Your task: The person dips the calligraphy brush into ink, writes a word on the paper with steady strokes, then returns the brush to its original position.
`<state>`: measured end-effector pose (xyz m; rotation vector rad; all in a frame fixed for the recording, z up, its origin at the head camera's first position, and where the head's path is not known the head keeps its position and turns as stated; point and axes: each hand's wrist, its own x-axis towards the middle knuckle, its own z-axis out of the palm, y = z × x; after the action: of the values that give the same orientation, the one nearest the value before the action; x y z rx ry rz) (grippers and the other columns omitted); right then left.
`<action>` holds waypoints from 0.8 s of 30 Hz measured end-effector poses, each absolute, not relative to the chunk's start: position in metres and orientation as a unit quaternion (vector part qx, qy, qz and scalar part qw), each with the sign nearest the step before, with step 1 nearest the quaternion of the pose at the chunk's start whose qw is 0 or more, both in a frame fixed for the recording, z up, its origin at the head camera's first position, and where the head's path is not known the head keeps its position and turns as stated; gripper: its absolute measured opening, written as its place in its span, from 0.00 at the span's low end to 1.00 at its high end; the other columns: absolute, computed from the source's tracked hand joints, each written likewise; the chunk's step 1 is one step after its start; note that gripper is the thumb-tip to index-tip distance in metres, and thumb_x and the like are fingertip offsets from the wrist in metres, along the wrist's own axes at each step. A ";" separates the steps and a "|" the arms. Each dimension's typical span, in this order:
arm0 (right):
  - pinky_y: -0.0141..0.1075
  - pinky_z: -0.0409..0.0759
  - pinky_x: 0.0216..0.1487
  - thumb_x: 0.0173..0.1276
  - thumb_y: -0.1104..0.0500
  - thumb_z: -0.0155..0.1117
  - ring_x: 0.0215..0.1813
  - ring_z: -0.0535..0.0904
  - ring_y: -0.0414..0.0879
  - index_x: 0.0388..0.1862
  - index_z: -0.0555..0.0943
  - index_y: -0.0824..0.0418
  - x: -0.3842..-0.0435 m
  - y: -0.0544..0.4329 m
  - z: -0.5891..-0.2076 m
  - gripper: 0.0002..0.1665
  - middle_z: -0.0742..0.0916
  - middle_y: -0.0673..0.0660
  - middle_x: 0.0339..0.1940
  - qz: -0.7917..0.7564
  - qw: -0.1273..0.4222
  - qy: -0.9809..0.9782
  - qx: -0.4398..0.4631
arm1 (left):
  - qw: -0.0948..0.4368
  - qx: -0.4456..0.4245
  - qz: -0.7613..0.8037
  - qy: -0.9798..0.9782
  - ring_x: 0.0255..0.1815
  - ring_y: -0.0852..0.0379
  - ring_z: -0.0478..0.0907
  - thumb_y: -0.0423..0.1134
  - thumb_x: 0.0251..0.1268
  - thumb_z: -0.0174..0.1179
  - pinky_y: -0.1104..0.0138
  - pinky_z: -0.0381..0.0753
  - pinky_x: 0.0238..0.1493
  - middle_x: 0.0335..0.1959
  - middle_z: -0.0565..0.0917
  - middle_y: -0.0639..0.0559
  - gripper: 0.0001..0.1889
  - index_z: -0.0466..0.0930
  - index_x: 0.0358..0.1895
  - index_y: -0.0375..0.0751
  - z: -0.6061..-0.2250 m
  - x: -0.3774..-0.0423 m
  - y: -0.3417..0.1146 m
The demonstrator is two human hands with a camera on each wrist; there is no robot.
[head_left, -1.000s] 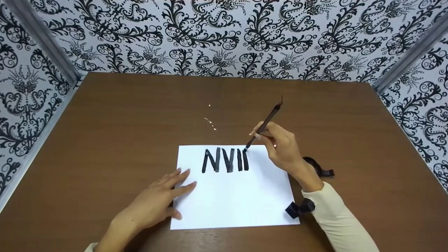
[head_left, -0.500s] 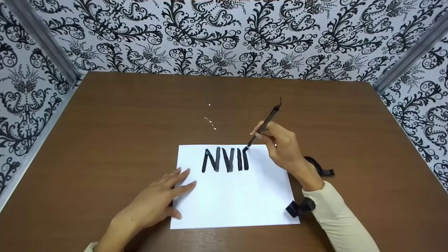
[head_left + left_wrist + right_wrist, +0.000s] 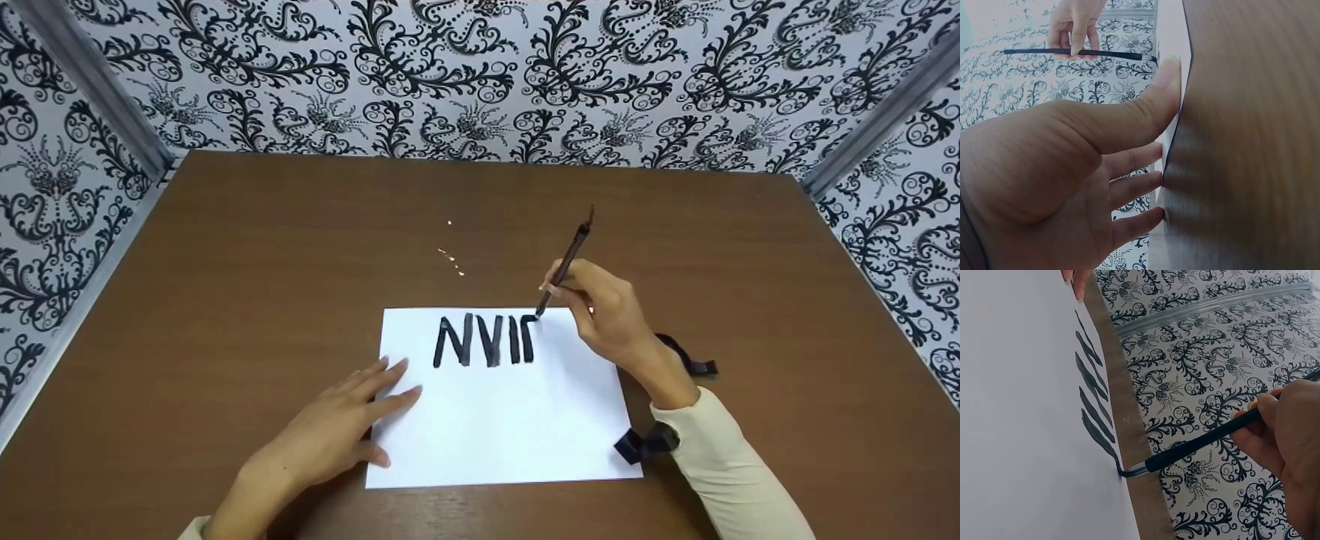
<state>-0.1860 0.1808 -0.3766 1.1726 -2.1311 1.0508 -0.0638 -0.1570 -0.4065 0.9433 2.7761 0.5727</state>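
A white sheet of paper lies on the brown table, with thick black painted strokes along its upper part that look like N, V, I and an upright with a short bar at its top. My right hand pinches a dark-handled paintbrush between thumb and fingers. In the right wrist view the brush's wet black bristles touch the paper at the end of that bar. My left hand rests with spread, straight fingers on the sheet's left edge; the left wrist view shows its thumb on the paper.
Black straps hang from the right wrist, one over the paper's lower right corner. Small pale flecks mark the brown table beyond the sheet. Patterned black-and-white walls with grey corner strips enclose the table's back and sides.
The brush tip has moved a little to the right, drawing a short black bar from the top of the last upright. Its handle stands steeper. My left hand stays in place.
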 end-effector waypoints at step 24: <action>0.30 0.82 0.36 0.61 0.77 0.62 0.39 0.83 0.45 0.44 0.76 0.67 -0.179 0.184 -0.367 0.14 0.82 0.57 0.37 0.313 0.231 -0.808 0.442 | 0.085 0.298 0.206 0.928 0.73 0.40 0.53 0.49 0.47 0.69 0.38 0.61 0.62 0.74 0.57 0.45 0.40 0.68 0.69 0.51 -0.406 -0.063 -0.156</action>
<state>-0.1794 0.1840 -0.3669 1.2149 -2.2228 0.8620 -0.0631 -0.1561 -0.4060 0.8881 2.7676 0.6150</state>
